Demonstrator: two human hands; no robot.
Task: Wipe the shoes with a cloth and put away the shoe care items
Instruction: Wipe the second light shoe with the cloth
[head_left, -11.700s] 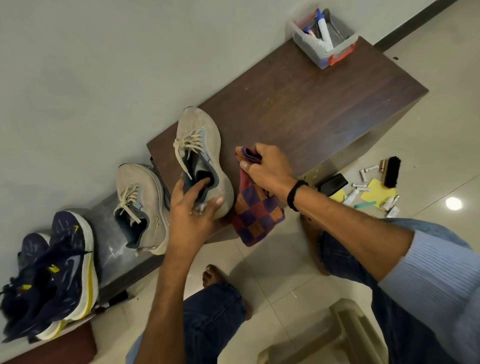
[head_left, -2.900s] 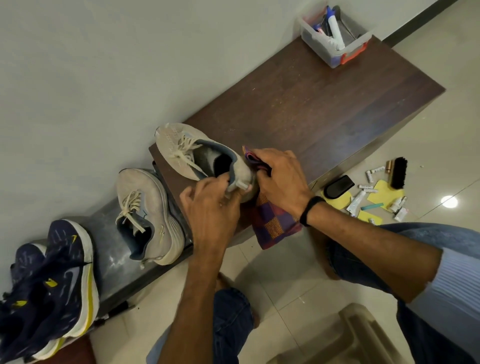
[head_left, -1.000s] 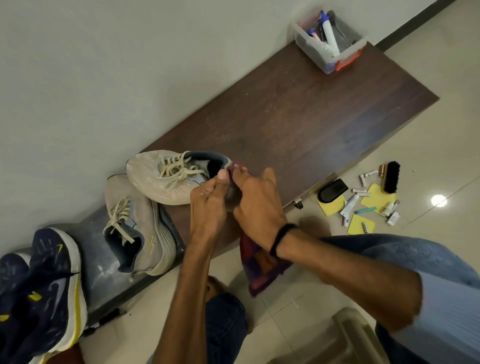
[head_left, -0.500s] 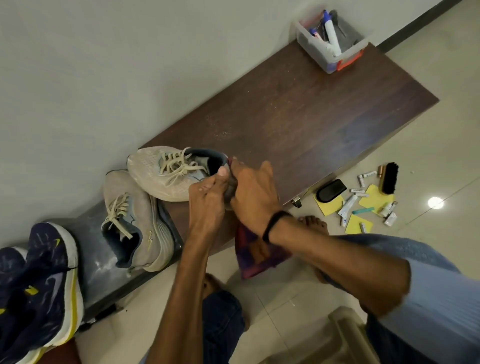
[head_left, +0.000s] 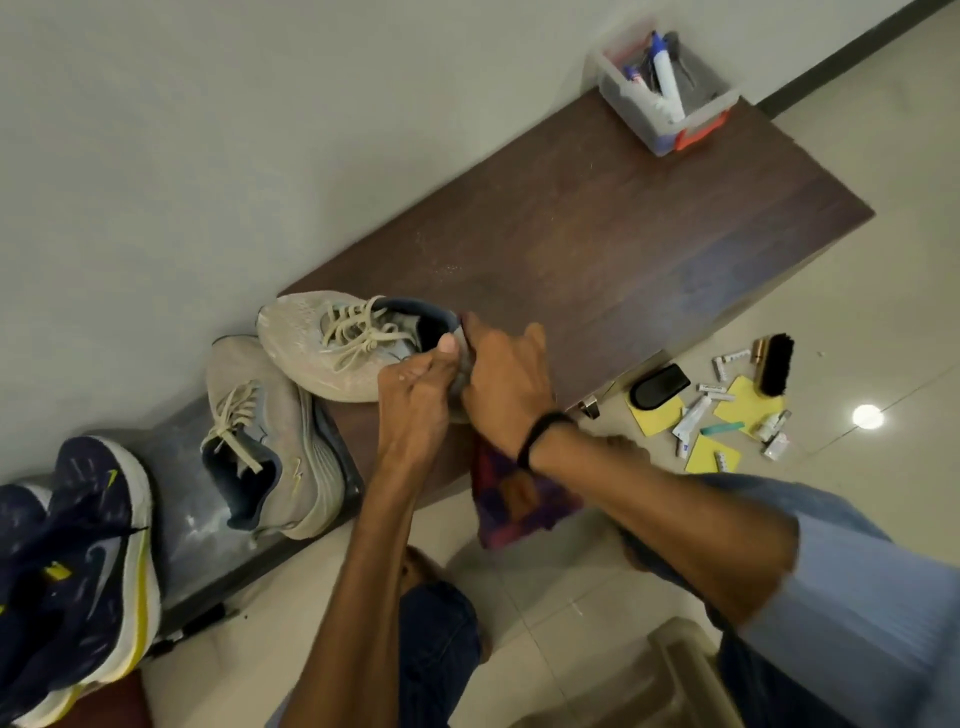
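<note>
I've got loads of open bench (head_left: 597, 244) through the middle; only the box (head_left: 636, 117) in the far right corner and shoe (head_left: 311, 343) at the left edge block me.

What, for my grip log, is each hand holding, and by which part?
Left hand pinches the beige laced sneaker at its heel collar; right hand grips the purple-and-orange checked cloth by its top end.

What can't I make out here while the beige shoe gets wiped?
Head view only:
Heel of the beige mesh lace-up shoe: covered by the left hand and right hand.
Top of the checked purple-and-orange cloth: under the right hand, blurred.
Navy yellow-trimmed shoes: cut off by the left edge.
Labels on the small white tubes: too small.
</note>
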